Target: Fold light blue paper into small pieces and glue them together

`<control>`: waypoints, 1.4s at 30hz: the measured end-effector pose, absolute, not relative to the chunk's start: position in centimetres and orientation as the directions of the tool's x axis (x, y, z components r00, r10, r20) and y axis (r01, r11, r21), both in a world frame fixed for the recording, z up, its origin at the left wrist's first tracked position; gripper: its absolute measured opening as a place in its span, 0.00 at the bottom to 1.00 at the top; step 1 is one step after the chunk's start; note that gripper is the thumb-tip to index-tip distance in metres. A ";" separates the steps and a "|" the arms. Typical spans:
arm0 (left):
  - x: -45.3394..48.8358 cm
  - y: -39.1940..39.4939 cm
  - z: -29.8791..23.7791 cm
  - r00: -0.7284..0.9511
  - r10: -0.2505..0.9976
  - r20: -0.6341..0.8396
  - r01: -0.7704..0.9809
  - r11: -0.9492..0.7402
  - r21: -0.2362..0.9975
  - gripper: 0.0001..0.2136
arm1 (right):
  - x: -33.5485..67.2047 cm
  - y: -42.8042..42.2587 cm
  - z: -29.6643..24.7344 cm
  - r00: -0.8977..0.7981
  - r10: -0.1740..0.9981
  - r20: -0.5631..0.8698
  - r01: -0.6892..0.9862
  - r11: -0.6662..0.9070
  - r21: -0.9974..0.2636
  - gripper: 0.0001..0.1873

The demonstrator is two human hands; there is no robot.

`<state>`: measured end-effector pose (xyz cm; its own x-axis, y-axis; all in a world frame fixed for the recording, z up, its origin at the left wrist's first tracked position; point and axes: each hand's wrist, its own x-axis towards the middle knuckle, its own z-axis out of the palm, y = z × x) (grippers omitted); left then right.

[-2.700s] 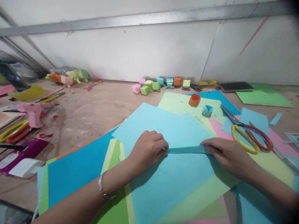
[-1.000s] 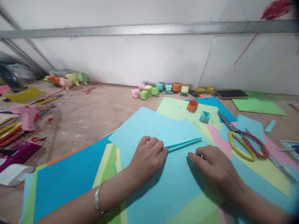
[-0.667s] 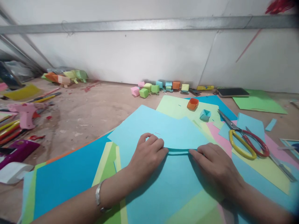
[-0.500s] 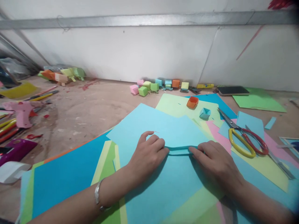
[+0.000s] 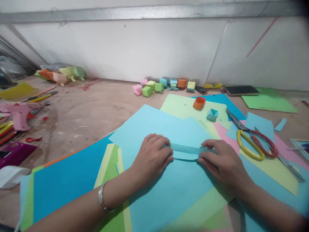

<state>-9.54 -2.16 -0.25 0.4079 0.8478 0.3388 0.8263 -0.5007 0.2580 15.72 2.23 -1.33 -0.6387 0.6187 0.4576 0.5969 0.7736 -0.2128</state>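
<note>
**A:** Half a second back, the near edge of the light blue sheet of paper point(image 5: 154, 124) stood in a loose loop between the hands. Now it is turned over into a narrow folded band point(image 5: 184, 149), lying nearly flat.

**B:** And the grip?

**A:** The left hand point(image 5: 151, 158) is curled, with its fingertips closed down on the band's left end. The right hand point(image 5: 222, 162) has slid slightly outward and pinches the right end, fingers on top. Its thumb I can't make out.

**B:** Where does the sheet lie?

**A:** On a darker blue sheet point(image 5: 173, 190), among fanned coloured papers on the table point(image 5: 91, 109), straight in front of the person.

**B:** Which step, then?

**A:** Creasing a strip along the edge, I'd judge. The band's middle bows a little, so a further move would call for even pressure along the fold, with both ends kept level.

**B:** Around it?

**A:** Yellow-and-red-handled scissors point(image 5: 256, 146) lie just right of the right hand. A small orange paper box point(image 5: 199, 102) and a small blue paper box point(image 5: 212, 114) sit beyond, and a row of little paper cubes point(image 5: 159, 87) stands by the wall.
</note>
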 end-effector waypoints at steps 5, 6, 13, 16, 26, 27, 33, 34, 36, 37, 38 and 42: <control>-9.5 -2.0 -0.6 0.375 0.845 0.380 0.816 -0.496 0.297 0.09 | 15.7 2.0 -1.4 -0.652 0.643 0.402 0.560 0.766 -0.316 0.06; -9.5 -2.0 -0.6 0.373 0.847 0.378 0.816 -0.494 0.301 0.09 | 15.7 2.0 -1.4 -0.655 0.641 0.400 0.554 0.767 -0.324 0.06; -9.0 -2.3 -0.6 0.308 0.908 0.283 0.834 -0.401 0.380 0.08 | 15.3 1.6 -0.7 -0.662 0.678 0.320 0.589 0.734 -0.337 0.09; -8.7 -2.4 -0.4 0.281 0.918 0.279 0.859 -0.370 0.354 0.07 | 15.3 1.4 -0.5 -0.648 0.713 0.268 0.611 0.697 -0.376 0.10; -8.6 -2.6 -0.1 0.252 0.922 0.295 0.925 -0.319 0.205 0.06 | 15.6 0.6 0.2 -0.565 0.806 0.178 0.653 0.568 -0.500 0.11; -8.6 -2.7 0.0 0.261 0.917 0.301 0.930 -0.323 0.175 0.06 | 15.6 0.5 0.2 -0.575 0.796 0.190 0.648 0.584 -0.489 0.09; -7.6 -4.3 1.2 0.357 0.882 0.307 0.932 -0.360 -0.050 0.08 | 15.1 0.1 0.8 -0.748 0.499 0.438 0.535 0.844 -0.048 0.19; -7.4 -4.6 1.3 0.370 0.876 0.310 0.926 -0.374 -0.049 0.07 | 15.1 0.0 1.0 -0.775 0.453 0.440 0.507 0.862 0.006 0.20; -7.1 -5.0 1.2 0.388 0.862 0.326 0.912 -0.409 -0.003 0.06 | 15.0 0.1 1.4 -0.806 0.412 0.426 0.474 0.879 0.047 0.19; -7.0 -5.0 1.1 0.395 0.855 0.336 0.903 -0.429 0.029 0.05 | 15.0 0.1 1.5 -0.809 0.413 0.418 0.473 0.880 0.047 0.18; -7.0 -5.0 0.9 0.401 0.848 0.348 0.892 -0.447 0.062 0.05 | 15.0 0.1 1.5 -0.808 0.421 0.411 0.478 0.877 0.041 0.18; -6.9 -4.2 0.0 0.422 0.823 0.380 0.849 -0.506 0.154 0.09 | 15.3 0.0 0.9 -0.794 0.479 0.374 0.511 0.859 -0.015 0.16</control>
<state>-6.95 -4.19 0.01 0.4216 0.8235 0.3797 0.8490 -0.5055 0.1537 15.31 0.04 0.94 -0.7942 0.4789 0.3741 0.5111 0.8594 -0.0150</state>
